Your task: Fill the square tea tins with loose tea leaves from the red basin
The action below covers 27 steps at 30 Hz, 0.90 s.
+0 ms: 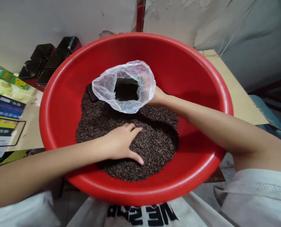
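Observation:
A big red plastic basin (60, 104) fills the middle of the view and holds a heap of dark loose tea leaves (154, 142). My left hand (120, 143) lies on the heap, fingers digging into the leaves, thumb stretched out. My right hand (158, 97) reaches in from the right and grips the side of a clear plastic bag (128, 85) whose mouth is held wide above the leaves. Dark leaves show inside the bag. Most of the right hand's fingers are hidden behind the bag.
Several black square tins (48, 60) stand at the back left by the wall. Printed cartons and packets (3, 110) lie on the left. A light wooden table top (239, 91) runs behind the basin to the right. My white shirt shows below.

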Tool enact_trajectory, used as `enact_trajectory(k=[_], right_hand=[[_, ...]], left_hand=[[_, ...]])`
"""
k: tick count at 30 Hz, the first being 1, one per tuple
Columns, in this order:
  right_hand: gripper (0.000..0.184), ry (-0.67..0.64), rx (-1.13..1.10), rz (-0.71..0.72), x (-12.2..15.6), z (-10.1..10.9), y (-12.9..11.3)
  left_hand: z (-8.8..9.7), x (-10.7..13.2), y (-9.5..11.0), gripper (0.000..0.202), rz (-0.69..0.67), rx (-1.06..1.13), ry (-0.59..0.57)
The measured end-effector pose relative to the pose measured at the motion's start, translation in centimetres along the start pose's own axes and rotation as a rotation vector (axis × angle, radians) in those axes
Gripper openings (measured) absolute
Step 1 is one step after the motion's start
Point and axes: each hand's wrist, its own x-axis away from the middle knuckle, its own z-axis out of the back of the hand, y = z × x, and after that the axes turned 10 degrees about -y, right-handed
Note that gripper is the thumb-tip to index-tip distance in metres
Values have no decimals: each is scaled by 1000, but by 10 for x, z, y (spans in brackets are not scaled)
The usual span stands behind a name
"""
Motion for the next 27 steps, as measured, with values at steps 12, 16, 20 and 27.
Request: enact_trajectory(k=[12,16,20,27], right_hand=[[89,0,22,-46,-1,-9,-3],[94,12,17,-39,-1,-9,-1],[98,19,25,-11,-1,-7,-3],[91,42,36,39,2,-12,0]], left_hand=[[-17,-74,-53,66,154,61,122],[-15,-67,-39,58,118,112,118],[-10,-58,-24,52,104,140,62],[10,-25,2,63,48,285,50]])
